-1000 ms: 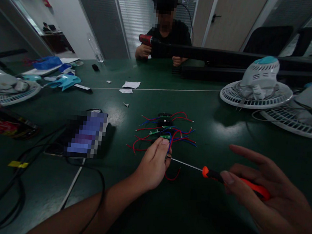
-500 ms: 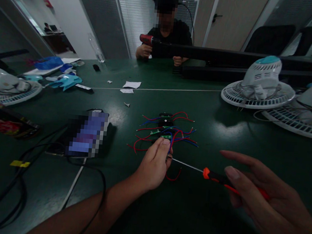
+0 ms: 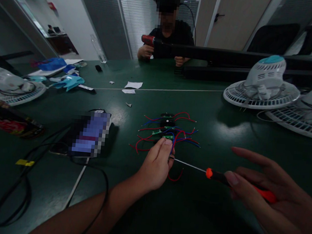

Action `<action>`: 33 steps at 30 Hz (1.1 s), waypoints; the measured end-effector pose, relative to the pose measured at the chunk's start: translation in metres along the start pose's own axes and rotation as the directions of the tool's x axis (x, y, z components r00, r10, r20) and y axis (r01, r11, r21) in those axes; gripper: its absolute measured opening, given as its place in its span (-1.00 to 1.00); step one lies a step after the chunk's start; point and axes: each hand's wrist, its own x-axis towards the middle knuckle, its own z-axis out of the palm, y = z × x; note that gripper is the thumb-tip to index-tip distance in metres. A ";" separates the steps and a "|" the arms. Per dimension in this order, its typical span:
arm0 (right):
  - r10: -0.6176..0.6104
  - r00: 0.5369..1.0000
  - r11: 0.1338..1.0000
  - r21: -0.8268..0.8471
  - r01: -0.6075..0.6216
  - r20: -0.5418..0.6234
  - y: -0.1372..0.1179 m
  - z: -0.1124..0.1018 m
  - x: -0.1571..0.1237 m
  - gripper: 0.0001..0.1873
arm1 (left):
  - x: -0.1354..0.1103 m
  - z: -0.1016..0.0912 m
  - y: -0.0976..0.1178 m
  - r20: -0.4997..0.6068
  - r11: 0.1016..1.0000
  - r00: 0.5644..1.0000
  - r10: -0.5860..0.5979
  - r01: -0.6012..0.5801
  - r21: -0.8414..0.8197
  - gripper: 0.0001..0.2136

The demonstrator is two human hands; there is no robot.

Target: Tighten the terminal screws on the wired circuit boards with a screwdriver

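My left hand [image 3: 155, 164] is closed around a small part with red and blue wires, mostly hidden by the fingers. The thin shaft of a screwdriver [image 3: 190, 165] runs level from that part toward the right; its tip is hidden at my left fingers. My right hand [image 3: 264, 197] grips the orange and black handle between thumb and fingers, with the index finger stretched out away from it. Just beyond my left hand, several black modules with green circuit boards [image 3: 168, 127] lie in a column, their red and blue wires spread to both sides.
A phone [image 3: 89, 134] with black cables lies at left, near a dark can [image 3: 9, 117]. White fan parts [image 3: 263, 88] stand at right, another [image 3: 12, 85] at left. Paper scraps [image 3: 133, 85] lie farther back. Across the table a person [image 3: 170, 37] holds a red power drill [image 3: 148, 40].
The fingers of my right hand have shifted on the screwdriver handle, the index finger drawing back to the right. My left hand keeps its hold. The whole view has slid slightly.
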 end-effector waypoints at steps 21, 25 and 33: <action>0.105 0.991 0.991 -0.091 -0.097 0.088 0.001 -0.005 0.001 -0.53 | -0.002 0.001 0.003 0.004 0.998 1.000 0.011 -0.011 0.068 -0.66; 0.074 0.997 0.996 -0.047 -0.072 0.033 -0.001 -0.004 0.002 -0.51 | -0.001 0.001 0.003 0.019 0.998 1.000 0.007 -0.008 0.061 -0.66; 0.112 0.993 0.993 -0.030 -0.111 0.030 -0.003 -0.003 0.002 -0.48 | -0.002 0.001 0.004 0.012 0.998 1.000 0.011 -0.012 0.062 -0.63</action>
